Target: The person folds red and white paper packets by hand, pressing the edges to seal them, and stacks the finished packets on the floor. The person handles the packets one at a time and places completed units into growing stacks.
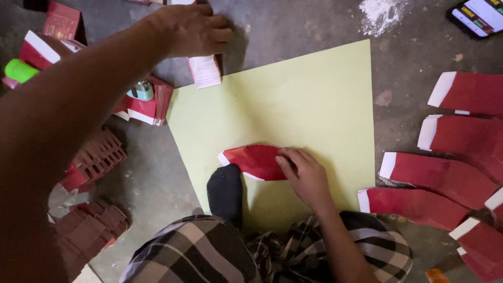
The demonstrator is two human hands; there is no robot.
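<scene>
Green sheet (314, 99): upper and right parts bare, open to a hand from above. Lower centre blocked by red paper (254, 160), right hand (306, 175) pressing it, black sock (225, 191) beside. Top-left corner blocked by left hand (191, 29) on paper stack (205, 72). Right side: row of red pieces (445, 173) on floor. Left: red heaps (94, 157), glue pot (141, 90). Floor strip above sheet open; white powder (382, 13) there.

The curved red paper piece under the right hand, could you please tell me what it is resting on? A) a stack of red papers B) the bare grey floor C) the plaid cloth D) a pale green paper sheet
D: the curved red paper piece, pressed by the right hand, lies on the pale green paper sheet spread over the floor.
</scene>
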